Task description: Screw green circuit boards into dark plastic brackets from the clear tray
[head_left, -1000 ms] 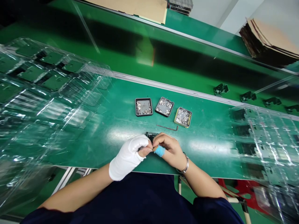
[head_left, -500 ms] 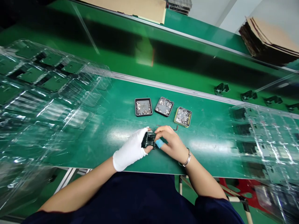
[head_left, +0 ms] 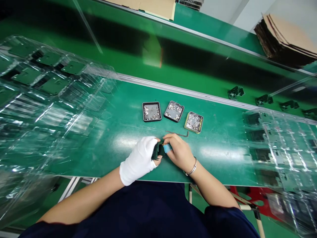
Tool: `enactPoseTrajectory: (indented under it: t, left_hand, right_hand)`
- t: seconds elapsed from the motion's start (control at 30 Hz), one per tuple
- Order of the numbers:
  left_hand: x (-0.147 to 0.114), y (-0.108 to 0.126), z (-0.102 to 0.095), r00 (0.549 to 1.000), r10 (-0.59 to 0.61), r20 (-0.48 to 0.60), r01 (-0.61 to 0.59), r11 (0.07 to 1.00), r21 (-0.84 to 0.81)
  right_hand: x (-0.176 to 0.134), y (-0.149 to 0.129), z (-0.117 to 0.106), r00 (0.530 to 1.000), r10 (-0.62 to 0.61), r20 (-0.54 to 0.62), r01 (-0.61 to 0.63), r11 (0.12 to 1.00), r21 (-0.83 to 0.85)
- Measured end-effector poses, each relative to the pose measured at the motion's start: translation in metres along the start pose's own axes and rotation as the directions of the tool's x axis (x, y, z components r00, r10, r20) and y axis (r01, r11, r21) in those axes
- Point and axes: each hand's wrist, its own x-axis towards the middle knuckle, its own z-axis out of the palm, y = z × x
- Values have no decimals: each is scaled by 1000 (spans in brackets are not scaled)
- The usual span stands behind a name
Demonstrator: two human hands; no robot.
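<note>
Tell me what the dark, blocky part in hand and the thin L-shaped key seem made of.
Dark green blocky part: perhaps plastic or coated metal, low-sheen; its dark surface leaves this open. Thin dark L-shaped key: probably dull metal, a slim bent rod.

Small dark green part (head_left: 155,154) in gloved left hand (head_left: 140,158), blue-banded right hand (head_left: 178,151) against it, hex key (head_left: 176,134) beyond.

There are three trays (head_left: 153,108), one hex key (head_left: 177,134), one held part (head_left: 161,151).
</note>
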Motion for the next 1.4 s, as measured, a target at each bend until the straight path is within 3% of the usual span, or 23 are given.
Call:
enactPoseTrajectory:
  t: [0.17,0.33,0.47,0.77,0.87,0.97,1.03,1.2,1.33,1.4]
  left_hand:
    - [12,2,-19,986,-19,165,25,999,-37]
    - [28,5,-33,957,-31,290,-41,970,239]
    - [29,4,-32,959,31,281,-122,942,313]
    - [31,6,-29,962,17,271,-111,935,336]
    - [30,2,-32,967,-28,252,-31,973,228]
    - [23,-6,-32,986,-94,135,90,995,33]
    - [16,-11,-29,990,-110,87,114,993,-34]
    - [7,-15,-13,986,-125,107,117,990,81]
    - [8,-19,-11,980,-161,120,141,977,157]
    - [7,-23,-13,981,-152,120,134,980,149]
  right_hand:
    - [-1,-2,4,999,-30,-13,30,999,15]
    - [2,-10,7,995,-96,14,96,994,-42]
    - [2,-12,9,994,-102,33,103,993,-60]
    - [5,-17,9,994,-69,86,80,988,-135]
    - [10,-13,4,998,10,57,-3,994,-107]
    - [13,1,-2,984,176,-20,-177,982,-68]
    - [13,13,-3,976,219,-13,-219,973,-71]
    - [16,36,-5,991,136,14,-130,971,-198]
    - [19,42,-6,984,139,110,-90,927,-363]
    - [17,43,-5,982,134,135,-85,944,-320]
